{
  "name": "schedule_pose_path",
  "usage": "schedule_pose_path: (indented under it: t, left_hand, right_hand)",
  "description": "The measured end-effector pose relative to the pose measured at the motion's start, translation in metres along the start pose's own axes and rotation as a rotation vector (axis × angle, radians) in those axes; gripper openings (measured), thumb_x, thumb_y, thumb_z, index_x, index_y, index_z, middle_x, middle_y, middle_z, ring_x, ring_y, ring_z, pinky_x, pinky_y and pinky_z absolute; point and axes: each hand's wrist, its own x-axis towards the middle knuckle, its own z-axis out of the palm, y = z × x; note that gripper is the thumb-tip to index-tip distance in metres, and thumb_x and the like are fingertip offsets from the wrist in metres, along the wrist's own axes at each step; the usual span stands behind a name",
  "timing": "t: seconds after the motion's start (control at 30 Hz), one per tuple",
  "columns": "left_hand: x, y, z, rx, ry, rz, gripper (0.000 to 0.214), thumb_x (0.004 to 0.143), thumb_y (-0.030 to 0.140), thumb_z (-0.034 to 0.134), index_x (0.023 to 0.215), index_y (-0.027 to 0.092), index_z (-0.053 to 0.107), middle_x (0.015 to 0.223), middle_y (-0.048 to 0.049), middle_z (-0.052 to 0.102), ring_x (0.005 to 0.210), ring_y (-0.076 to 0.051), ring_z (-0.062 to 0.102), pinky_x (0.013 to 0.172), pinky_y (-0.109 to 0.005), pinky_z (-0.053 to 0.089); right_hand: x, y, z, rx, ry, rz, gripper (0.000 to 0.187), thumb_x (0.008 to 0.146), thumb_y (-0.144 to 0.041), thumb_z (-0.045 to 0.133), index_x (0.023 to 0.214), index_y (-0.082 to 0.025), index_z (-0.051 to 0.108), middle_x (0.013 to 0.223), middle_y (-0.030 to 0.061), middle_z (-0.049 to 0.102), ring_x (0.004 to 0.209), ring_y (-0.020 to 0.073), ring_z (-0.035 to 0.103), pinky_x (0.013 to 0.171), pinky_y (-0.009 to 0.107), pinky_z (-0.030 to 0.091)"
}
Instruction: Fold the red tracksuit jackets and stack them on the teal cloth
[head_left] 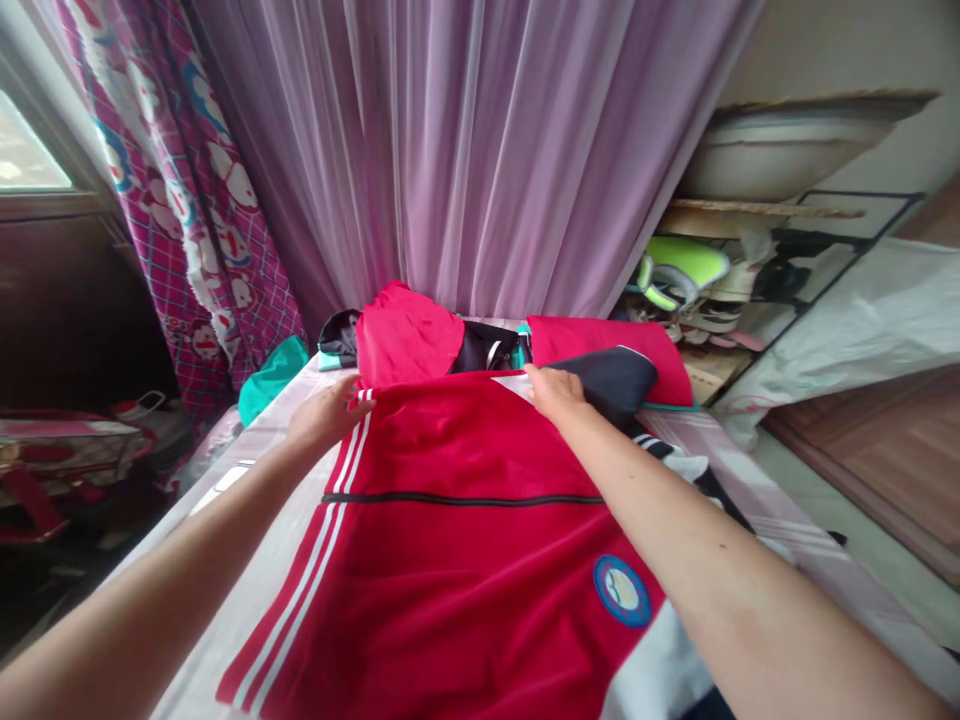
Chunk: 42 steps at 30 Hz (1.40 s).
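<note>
A red track jacket (442,570) lies spread on the covered table or bed in front of me. It has white double stripes along its left side, a black zip line across it and a round blue badge (622,591) at lower right. My left hand (330,412) is closed on its far left corner, beside the stripes. At the far edge, my right hand (553,392) pinches the cloth by a white patch, thumb on top. Part of the jacket's right side is hidden under my right forearm.
Beyond the jacket lie a crumpled pink-red garment (409,335), a folded red one (600,340) and a dark bundle (611,380). Purple curtains (480,150) hang behind. A shoe rack (720,365) stands at right; a teal cloth (271,380) lies at left.
</note>
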Motion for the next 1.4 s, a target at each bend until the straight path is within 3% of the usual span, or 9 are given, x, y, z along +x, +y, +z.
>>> schedule_pose_path:
  t: [0.1,0.27,0.5,0.7,0.87,1.03,1.1,1.27,1.4]
  left_hand:
    - [0.01,0.004,0.006,0.032,-0.084,-0.029,0.052,0.087,0.049,0.054,0.133,0.025,0.06,0.106,-0.0063,0.075,0.099,-0.026,0.069,0.081,-0.033,0.051]
    - [0.009,0.012,0.004,0.228,-0.091,-0.015,0.04,0.089,0.049,0.054,0.116,0.024,0.07,0.112,-0.0106,0.069,0.098,-0.029,0.067,0.08,-0.036,0.05]
    - [0.03,0.03,-0.026,0.294,0.131,-0.053,0.043,0.095,0.048,0.044,0.113,0.02,0.071,0.12,-0.011,0.065,0.102,-0.032,0.065,0.083,-0.044,0.05]
    - [0.037,0.03,-0.002,0.17,0.027,-0.074,0.045,0.093,0.036,0.043,0.125,0.013,0.065,0.132,-0.0111,0.06,0.113,-0.029,0.061,0.095,-0.042,0.047]
    - [-0.013,-0.008,0.01,-0.04,0.054,-0.21,0.059,0.086,0.045,0.057,0.138,0.017,0.052,0.13,-0.013,0.065,0.101,-0.025,0.068,0.089,-0.037,0.053]
    - [-0.097,-0.045,-0.002,-0.166,-0.262,-0.287,0.064,0.08,0.065,0.052,0.125,0.02,0.061,0.103,-0.0088,0.076,0.083,-0.025,0.072,0.069,-0.033,0.056]
    - [-0.128,-0.048,-0.009,-0.193,-0.332,-0.316,0.063,0.076,0.067,0.054,0.119,0.022,0.065,0.098,-0.007,0.077,0.08,-0.025,0.072,0.065,-0.031,0.055]
    - [-0.169,-0.038,-0.018,-0.338,-0.342,-0.343,0.07,0.063,0.073,0.061,0.108,0.02,0.069,0.091,-0.0057,0.076,0.075,-0.025,0.07,0.061,-0.03,0.052]
    - [-0.181,-0.027,-0.025,-0.49,-0.318,-0.363,0.079,0.057,0.077,0.066,0.109,0.017,0.068,0.085,-0.0063,0.075,0.079,-0.026,0.07,0.065,-0.032,0.052]
  right_hand:
    - [0.014,0.0,0.005,-0.056,-0.005,-0.011,0.034,0.097,-0.032,0.048,0.125,-0.022,0.064,0.115,0.0148,0.072,0.107,0.0273,0.067,0.087,0.036,0.048]
    - [0.012,0.003,0.002,-0.069,0.011,0.002,0.039,0.101,-0.033,0.037,0.114,-0.018,0.072,0.11,0.0177,0.074,0.103,0.0281,0.068,0.084,0.037,0.047]
    - [0.02,0.011,-0.011,0.008,0.313,0.152,0.052,0.106,-0.035,0.022,0.122,-0.012,0.065,0.102,0.0184,0.072,0.098,0.0264,0.067,0.081,0.035,0.044]
    - [0.031,0.002,0.028,0.061,0.167,0.058,0.041,0.1,-0.029,0.035,0.13,-0.016,0.06,0.112,0.0188,0.071,0.102,0.0299,0.064,0.087,0.039,0.046]
    - [-0.024,-0.007,0.041,0.109,0.21,-0.152,0.064,0.095,-0.035,0.045,0.154,-0.012,0.031,0.152,0.0219,0.044,0.136,0.035,0.042,0.107,0.051,0.036]
    - [-0.125,-0.014,0.046,0.116,0.177,-0.366,0.059,0.098,-0.044,0.04,0.153,-0.022,0.037,0.161,0.0141,0.035,0.148,0.0313,0.028,0.116,0.052,0.024]
    - [-0.152,-0.009,0.056,0.109,0.108,-0.35,0.058,0.099,-0.045,0.038,0.154,-0.025,0.037,0.161,0.0125,0.035,0.148,0.0301,0.029,0.116,0.054,0.024]
    - [-0.155,0.013,0.076,0.054,-0.033,-0.071,0.059,0.1,-0.047,0.034,0.154,-0.023,0.037,0.162,0.0129,0.033,0.148,0.0291,0.03,0.116,0.056,0.026]
    - [-0.151,0.012,0.069,0.075,-0.029,-0.044,0.059,0.099,-0.044,0.037,0.152,-0.019,0.04,0.16,0.0152,0.036,0.146,0.0302,0.033,0.116,0.056,0.027]
